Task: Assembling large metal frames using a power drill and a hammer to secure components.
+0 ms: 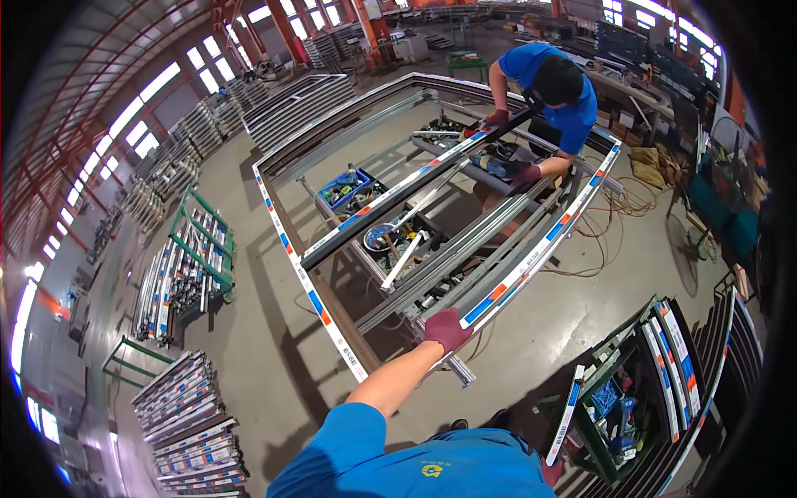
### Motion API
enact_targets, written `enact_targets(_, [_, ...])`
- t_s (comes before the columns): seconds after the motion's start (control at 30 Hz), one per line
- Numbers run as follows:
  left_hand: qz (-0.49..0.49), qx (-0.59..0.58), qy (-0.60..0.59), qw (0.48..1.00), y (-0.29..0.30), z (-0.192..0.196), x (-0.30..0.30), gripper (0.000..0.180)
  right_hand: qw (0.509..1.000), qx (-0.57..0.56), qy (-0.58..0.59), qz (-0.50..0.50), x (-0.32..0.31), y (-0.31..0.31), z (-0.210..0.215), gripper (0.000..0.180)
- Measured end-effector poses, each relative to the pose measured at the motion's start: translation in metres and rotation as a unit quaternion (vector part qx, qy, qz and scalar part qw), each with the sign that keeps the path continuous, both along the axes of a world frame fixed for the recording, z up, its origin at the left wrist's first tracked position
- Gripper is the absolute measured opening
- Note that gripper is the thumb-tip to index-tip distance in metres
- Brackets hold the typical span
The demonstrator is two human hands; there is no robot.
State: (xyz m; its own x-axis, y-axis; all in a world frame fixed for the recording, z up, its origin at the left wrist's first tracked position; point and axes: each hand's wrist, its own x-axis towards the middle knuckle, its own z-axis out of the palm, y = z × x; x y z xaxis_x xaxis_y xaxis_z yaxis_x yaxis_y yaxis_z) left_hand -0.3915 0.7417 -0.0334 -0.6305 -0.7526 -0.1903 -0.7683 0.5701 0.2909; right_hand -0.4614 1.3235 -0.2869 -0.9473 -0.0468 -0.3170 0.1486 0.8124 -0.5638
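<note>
Gripping the near end of the taped frame rail (531,261), the left hand (448,330) is closed and nearer; the rail runs away forward-right; the right hand (552,473) is too hidden to tell its grip

Frame (325,315) — metal, smooth fin.; L glove (448,329) & shirt (394,473) — matt cloth.

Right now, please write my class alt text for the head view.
A gloved left hand touches the near end of a large rectangular frame; opposite, a co-worker in blue leans over it, one gloved hand on a crossbar.
</note>
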Motion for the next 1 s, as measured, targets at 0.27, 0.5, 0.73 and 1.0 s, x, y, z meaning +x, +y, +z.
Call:
enact_targets(0.27, [0.000, -0.006, 0.015, 1.000, -0.002, -0.013, 0.004, 0.062, 0.999, 0.032, 0.021, 0.011, 0.002, 0.009, -0.012, 0.066])
enact_targets(0.5, [-0.008, 0.001, 0.029, 1.000, -0.003, -0.009, -0.003, 0.060, 1.000, -0.004, 0.026, -0.001, 0.001, 0.005, 0.001, 0.061])
enact_targets(0.73, [-0.020, -0.028, 0.036, 0.999, -0.009, -0.021, 0.000, 0.060, 0.997, -0.053, -0.035, -0.031, 0.004, -0.021, 0.055, 0.049])
enact_targets(1.0, [-0.017, -0.003, 0.017, 1.000, -0.003, -0.019, -0.004, 0.061, 1.000, 0.005, -0.011, -0.011, 0.010, -0.006, 0.033, 0.057])
